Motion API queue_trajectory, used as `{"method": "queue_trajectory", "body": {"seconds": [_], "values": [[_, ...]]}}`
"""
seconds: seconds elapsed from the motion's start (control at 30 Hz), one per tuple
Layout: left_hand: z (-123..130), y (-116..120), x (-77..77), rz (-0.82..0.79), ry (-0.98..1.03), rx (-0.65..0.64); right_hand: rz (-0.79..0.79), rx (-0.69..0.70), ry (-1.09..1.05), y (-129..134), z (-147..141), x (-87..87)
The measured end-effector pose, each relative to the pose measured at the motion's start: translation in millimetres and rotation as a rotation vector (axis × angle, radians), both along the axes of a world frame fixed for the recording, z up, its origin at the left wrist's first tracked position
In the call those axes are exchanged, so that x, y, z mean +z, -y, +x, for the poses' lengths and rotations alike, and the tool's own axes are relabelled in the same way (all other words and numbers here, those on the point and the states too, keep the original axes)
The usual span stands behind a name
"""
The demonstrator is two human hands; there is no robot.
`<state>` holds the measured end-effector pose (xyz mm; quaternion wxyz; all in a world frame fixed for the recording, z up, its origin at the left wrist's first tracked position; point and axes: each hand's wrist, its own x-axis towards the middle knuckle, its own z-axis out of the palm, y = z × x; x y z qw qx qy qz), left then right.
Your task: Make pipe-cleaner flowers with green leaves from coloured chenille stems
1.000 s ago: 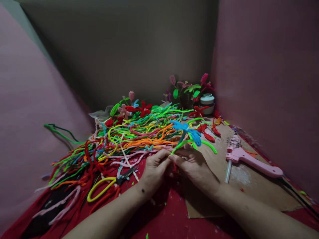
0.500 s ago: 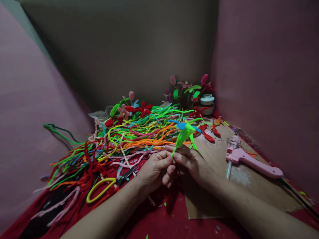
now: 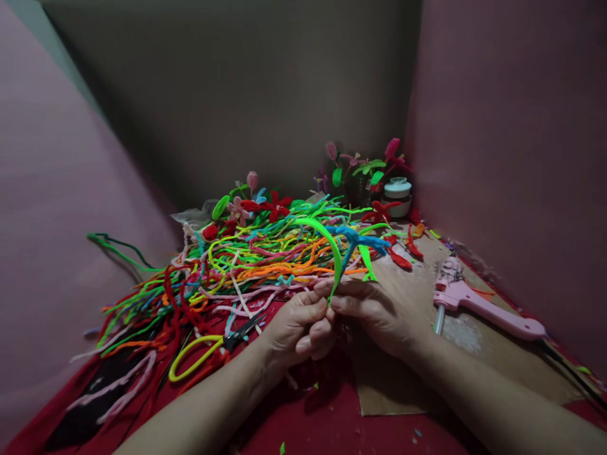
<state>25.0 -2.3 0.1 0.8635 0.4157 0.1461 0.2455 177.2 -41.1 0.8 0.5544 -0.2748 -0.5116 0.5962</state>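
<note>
A blue pipe-cleaner flower (image 3: pixel 355 239) with a bright green leaf (image 3: pixel 336 251) rises from between my two hands. The leaf arches up and to the left; the blue petals spread to the right on a dark blue stem. My left hand (image 3: pixel 303 325) is closed, thumb and forefinger pinching the base where leaf and stem meet. Right beside it, my right hand (image 3: pixel 367 309) pinches the same base, also closed. The fingertips of both hands nearly touch, and they hide the lower end of the stem. Scissors with yellow handles (image 3: pixel 196 357) lie next to my left forearm.
A heap of many-coloured pipe cleaners (image 3: pixel 256 253) covers the left and middle. On the right, a pink glue gun (image 3: pixel 488 306) rests on a brown board (image 3: pixel 393 392), its cable trailing right. Finished flowers (image 3: pixel 277 205) and a lidded jar (image 3: pixel 397 196) stand behind.
The green leaf has swung from leaning right to arching left, uncovering the blue flower and its stem. Both hands keep their pinch at the base. The view has shifted slightly.
</note>
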Motion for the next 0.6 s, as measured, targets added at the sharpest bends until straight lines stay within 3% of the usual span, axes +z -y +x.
{"method": "queue_trajectory", "body": {"seconds": [0.1,0.17,0.33,0.43,0.5,0.6], "values": [[2.0,0.1,3.5,0.05,-0.066,0.016,-0.02,-0.055,0.016,1.4,-0.3,2.5],[4.1,1.4,6.2,0.15,-0.185,0.092,-0.062,-0.098,0.052,3.1,-0.8,6.9],[5.8,8.6,5.4,0.668,-0.488,0.461,-0.096,-0.247,0.177,6.9,-1.8,20.3],[3.8,11.0,1.9,0.901,-0.558,0.582,-0.072,-0.281,0.195,6.4,-3.2,18.2],[3.3,10.7,2.5,0.842,-0.55,0.551,-0.067,-0.26,0.177,4.6,-4.7,11.7],[4.4,9.0,7.8,0.6,-0.5,0.459,-0.09,-0.195,0.115,1.5,-6.8,2.3]]}}
